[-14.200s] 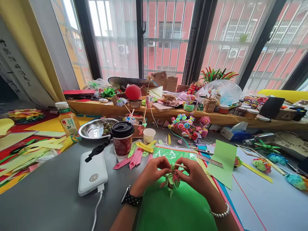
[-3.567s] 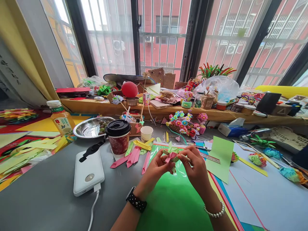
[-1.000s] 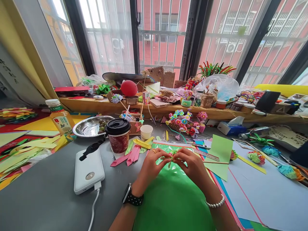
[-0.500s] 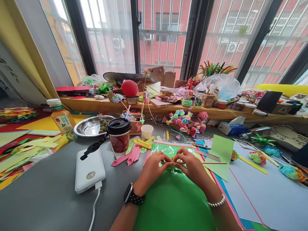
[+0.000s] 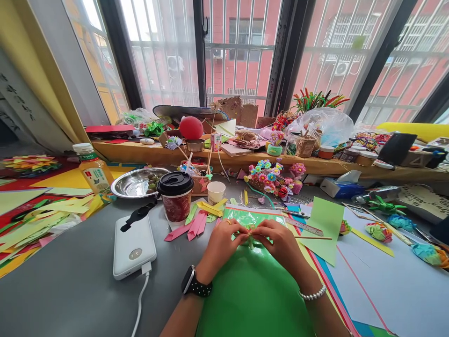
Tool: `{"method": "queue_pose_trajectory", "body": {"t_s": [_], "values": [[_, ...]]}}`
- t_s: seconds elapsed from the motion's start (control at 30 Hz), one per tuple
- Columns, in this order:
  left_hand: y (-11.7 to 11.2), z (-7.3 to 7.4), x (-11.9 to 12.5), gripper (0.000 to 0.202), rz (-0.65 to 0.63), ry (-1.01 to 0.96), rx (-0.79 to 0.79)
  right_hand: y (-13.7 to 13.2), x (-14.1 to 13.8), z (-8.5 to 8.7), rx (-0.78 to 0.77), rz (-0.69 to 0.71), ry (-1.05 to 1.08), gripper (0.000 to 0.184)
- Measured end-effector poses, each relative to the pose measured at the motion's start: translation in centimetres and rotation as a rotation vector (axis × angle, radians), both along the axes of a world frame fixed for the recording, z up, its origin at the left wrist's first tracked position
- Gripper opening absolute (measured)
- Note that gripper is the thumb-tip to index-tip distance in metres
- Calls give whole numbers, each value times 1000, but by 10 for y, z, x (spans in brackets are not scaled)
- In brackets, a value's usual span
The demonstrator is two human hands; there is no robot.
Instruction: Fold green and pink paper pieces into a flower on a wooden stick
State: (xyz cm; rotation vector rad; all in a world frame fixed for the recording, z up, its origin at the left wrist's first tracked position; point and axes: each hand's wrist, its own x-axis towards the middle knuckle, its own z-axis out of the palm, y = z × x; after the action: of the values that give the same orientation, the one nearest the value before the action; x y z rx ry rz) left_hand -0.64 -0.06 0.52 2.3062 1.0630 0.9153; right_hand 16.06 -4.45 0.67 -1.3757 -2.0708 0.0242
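Note:
My left hand [image 5: 222,245] and my right hand [image 5: 278,242] meet over a green sheet [image 5: 252,295] on the grey table [image 5: 70,290]. Both pinch a small folded paper flower [image 5: 249,232], green with a little pink, most of it hidden by my fingers. A thin wooden stick [image 5: 312,238] runs from the flower out to the right past my right hand. A black watch sits on my left wrist and a bead bracelet on my right.
A white power bank [image 5: 134,245] with cable lies left of my hands, then a lidded paper cup [image 5: 176,196], a small white cup [image 5: 215,191], pink and yellow folded strips [image 5: 196,223], a steel dish [image 5: 138,182], a juice bottle [image 5: 94,174]. Paper flowers [image 5: 270,177] and a cluttered sill stand behind.
Since 3.6 s ago my hands lowered the flower from mid-air down onto the green sheet and closed over it. In the last second they stay together with only small finger shifts.

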Motion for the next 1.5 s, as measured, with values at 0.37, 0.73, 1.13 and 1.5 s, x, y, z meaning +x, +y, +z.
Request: {"method": "queue_pose_trajectory", "body": {"t_s": [0.37,0.73,1.13,1.5], "values": [[-4,-3,5,15,-24,45,296,1,-1,2,-66,-115,137,24],[-6,-4,6,18,-86,65,353,1,4,3,-262,-60,297,19],[-7,-4,7,16,-22,73,453,2,-2,2,-206,-24,306,15],[-3,0,4,33,186,-641,-160,0,2,6,20,-51,367,17]]}}
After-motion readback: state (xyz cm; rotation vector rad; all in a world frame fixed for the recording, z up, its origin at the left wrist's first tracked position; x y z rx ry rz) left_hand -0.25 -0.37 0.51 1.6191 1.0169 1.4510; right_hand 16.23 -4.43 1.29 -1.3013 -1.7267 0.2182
